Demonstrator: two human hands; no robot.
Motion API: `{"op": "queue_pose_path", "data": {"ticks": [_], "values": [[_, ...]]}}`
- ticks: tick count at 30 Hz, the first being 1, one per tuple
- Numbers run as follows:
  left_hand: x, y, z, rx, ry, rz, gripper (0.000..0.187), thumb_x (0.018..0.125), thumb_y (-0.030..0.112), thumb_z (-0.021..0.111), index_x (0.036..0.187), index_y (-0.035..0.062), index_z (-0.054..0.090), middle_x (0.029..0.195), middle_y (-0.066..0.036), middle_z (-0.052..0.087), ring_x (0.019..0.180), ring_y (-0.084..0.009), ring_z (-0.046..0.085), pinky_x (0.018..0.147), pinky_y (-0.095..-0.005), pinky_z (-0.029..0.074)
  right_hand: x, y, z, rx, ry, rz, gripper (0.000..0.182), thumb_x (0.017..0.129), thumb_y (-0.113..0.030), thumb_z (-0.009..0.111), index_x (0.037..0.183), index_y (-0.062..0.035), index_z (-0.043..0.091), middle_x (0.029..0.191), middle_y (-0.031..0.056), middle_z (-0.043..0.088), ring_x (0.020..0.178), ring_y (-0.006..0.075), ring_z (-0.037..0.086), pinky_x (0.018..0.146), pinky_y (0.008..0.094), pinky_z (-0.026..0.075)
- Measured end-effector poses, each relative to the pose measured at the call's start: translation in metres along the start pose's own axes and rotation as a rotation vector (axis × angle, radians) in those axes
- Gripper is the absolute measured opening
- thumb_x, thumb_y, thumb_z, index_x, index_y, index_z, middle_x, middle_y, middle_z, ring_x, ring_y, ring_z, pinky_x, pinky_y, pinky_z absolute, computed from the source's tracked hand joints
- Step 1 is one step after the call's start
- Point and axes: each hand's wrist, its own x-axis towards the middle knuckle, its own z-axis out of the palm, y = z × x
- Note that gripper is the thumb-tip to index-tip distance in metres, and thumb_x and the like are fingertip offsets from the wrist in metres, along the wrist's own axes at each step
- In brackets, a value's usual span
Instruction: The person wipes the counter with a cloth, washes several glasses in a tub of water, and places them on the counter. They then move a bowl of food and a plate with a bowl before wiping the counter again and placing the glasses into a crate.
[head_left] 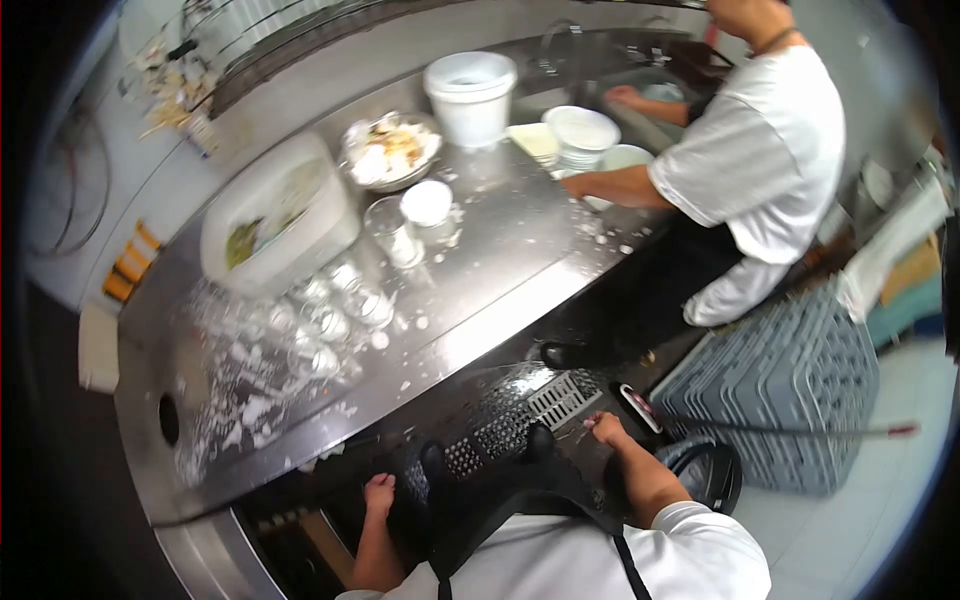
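Observation:
My left hand hangs low beside my black apron, near the front edge of the steel counter. Its fingers are curled in, and nothing shows in them. On the other side, my right hand hangs above the dark floor, close to a floor grate and the white-rimmed head of a long-handled floor tool. Those fingers are also curled, with no object visible in them. Neither hand touches the counter. Several wet, foamy glasses stand on it, with a tall clear container nearby.
A white tub, a bowl of food scraps and a white bucket line the counter's back. A co-worker reaches toward stacked plates and the sink. Stacked grey racks and a black bucket stand right.

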Motion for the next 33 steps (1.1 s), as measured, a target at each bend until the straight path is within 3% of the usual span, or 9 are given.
{"op": "queue_pose_path", "data": {"ticks": [4, 9, 14, 17, 19, 22, 25, 32, 33], "values": [[-0.081, -0.005, 0.041, 0.178, 0.082, 0.091, 0.041, 0.086, 0.028, 0.073, 0.117, 0.0020, 0.068, 0.109, -0.015, 0.071, 0.107, -0.0254, 0.066, 0.097, -0.0337, 0.048, 0.056, -0.037, -0.026, -0.061, -0.061, -0.247, 0.030, 0.088, -0.032, 0.069, 0.102, -0.0051, 0.071, 0.101, 0.0157, 0.073, 0.100, 0.0307, 0.069, 0.089, 0.0378, 0.052], [-0.156, -0.052, 0.092, 0.033, 0.091, -0.116, 0.038, 0.084, 0.032, 0.074, 0.111, 0.0053, 0.070, 0.108, -0.014, 0.071, 0.104, -0.0254, 0.067, 0.094, -0.0352, 0.050, 0.073, -0.059, -0.048, -0.058, -0.083, -0.288, 0.024, 0.088, -0.025, 0.069, 0.101, -0.0060, 0.072, 0.096, 0.0139, 0.073, 0.093, 0.0255, 0.070, 0.084, 0.0361, 0.053], [-0.210, -0.126, 0.145, -0.098, -0.020, -0.297, 0.031, 0.083, 0.031, 0.074, 0.104, 0.0078, 0.072, 0.108, -0.013, 0.071, 0.103, -0.0258, 0.068, 0.094, -0.0369, 0.050, 0.080, 0.011, -0.034, -0.263, -0.130, -0.345, 0.018, 0.088, -0.024, 0.069, 0.094, -0.0070, 0.069, 0.087, 0.0065, 0.071, 0.086, 0.0211, 0.067, 0.082, 0.0335, 0.052], [-0.250, -0.122, 0.159, 0.165, 0.044, -0.104, 0.032, 0.086, 0.031, 0.063, 0.101, 0.0027, 0.068, 0.107, -0.021, 0.069, 0.100, -0.0345, 0.067, 0.091, -0.0428, 0.049, 0.151, 0.120, 0.009, -0.318, -0.364, -0.404, 0.017, 0.090, -0.025, 0.065, 0.086, -0.0077, 0.064, 0.084, 0.0024, 0.066, 0.087, 0.0194, 0.062, 0.085, 0.0315, 0.050], [-0.255, -0.139, 0.178, 0.149, 0.008, -0.036, 0.031, 0.087, 0.028, 0.059, 0.100, 0.0007, 0.064, 0.101, -0.022, 0.068, 0.095, -0.0371, 0.066, 0.085, -0.0452, 0.049, 0.097, 0.083, -0.026, -0.479, -0.289, -0.386, 0.020, 0.090, -0.027, 0.063, 0.088, -0.0075, 0.066, 0.088, 0.0041, 0.068, 0.090, 0.0210, 0.064, 0.086, 0.0328, 0.051], [-0.294, -0.122, 0.190, -0.131, -0.014, -0.280, 0.028, 0.087, 0.022, 0.056, 0.100, 0.0005, 0.067, 0.095, -0.018, 0.070, 0.089, -0.0320, 0.068, 0.078, -0.0435, 0.052, 0.054, 0.056, -0.056, -0.597, -0.239, -0.357, 0.024, 0.091, -0.030, 0.061, 0.091, -0.0073, 0.068, 0.094, 0.0066, 0.071, 0.095, 0.0234, 0.066, 0.088, 0.0349, 0.052], [-0.287, -0.198, 0.231, 0.879, -0.017, 0.373, 0.025, 0.089, 0.020, 0.055, 0.098, 0.0039, 0.072, 0.098, -0.014, 0.072, 0.094, -0.0295, 0.070, 0.079, -0.0437, 0.054, 0.052, 0.046, -0.057, -0.592, -0.188, -0.442, 0.034, 0.089, -0.036, 0.064, 0.104, -0.0067, 0.071, 0.109, 0.0142, 0.072, 0.106, 0.0292, 0.068, 0.091, 0.0389, 0.052], [-0.318, -0.225, 0.220, 1.119, -0.365, 0.257, 0.028, 0.092, 0.020, 0.051, 0.109, 0.0111, 0.071, 0.108, -0.009, 0.072, 0.100, -0.0256, 0.069, 0.082, -0.0422, 0.055, -0.008, 0.031, -0.100, -0.271, -0.123, -0.401, 0.036, 0.085, -0.036, 0.070, 0.109, -0.0078, 0.071, 0.110, 0.0170, 0.071, 0.109, 0.0322, 0.066, 0.095, 0.0393, 0.050], [-0.321, -0.236, 0.214, 0.964, -0.245, 0.355, 0.025, 0.094, 0.020, 0.051, 0.103, 0.0088, 0.071, 0.097, -0.008, 0.072, 0.085, -0.0261, 0.070, 0.073, -0.0420, 0.056, -0.010, 0.038, -0.102, -0.293, -0.135, -0.386, 0.036, 0.086, -0.036, 0.070, 0.109, -0.0077, 0.071, 0.110, 0.0169, 0.071, 0.110, 0.0320, 0.066, 0.096, 0.0395, 0.049]]}}
